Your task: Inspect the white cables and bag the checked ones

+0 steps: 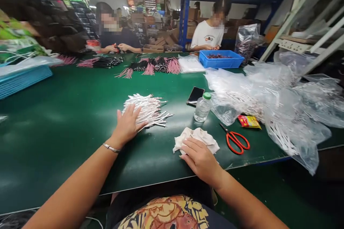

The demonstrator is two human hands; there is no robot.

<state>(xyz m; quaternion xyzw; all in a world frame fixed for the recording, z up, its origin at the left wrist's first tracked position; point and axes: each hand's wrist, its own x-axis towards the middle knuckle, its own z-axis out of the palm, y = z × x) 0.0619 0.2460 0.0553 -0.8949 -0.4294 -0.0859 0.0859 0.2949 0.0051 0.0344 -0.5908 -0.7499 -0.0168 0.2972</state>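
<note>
My left hand (pixel 128 123) rests with fingers spread on the near left side of a pile of white cable pieces (pixel 150 109) with dark tips. Over to the right, my right hand (pixel 199 155) lies on the near edge of a crumpled white cloth (pixel 200 136), its fingers stretched out over the fabric. Right of the cloth are scissors with red handles (pixel 238 142). A clear bottle with a green cap (pixel 202 109) stands behind the cloth, and a dark phone (pixel 195 96) lies beside the bottle.
Clear plastic bags (pixel 285 121) holding white strips crowd the right side, with a red-yellow packet (pixel 249 121) before them. A blue bin (pixel 221 61), black-pink cable bundles (pixel 156 65) and two seated people line the far side. A light-blue basket (pixel 25 80) stands left.
</note>
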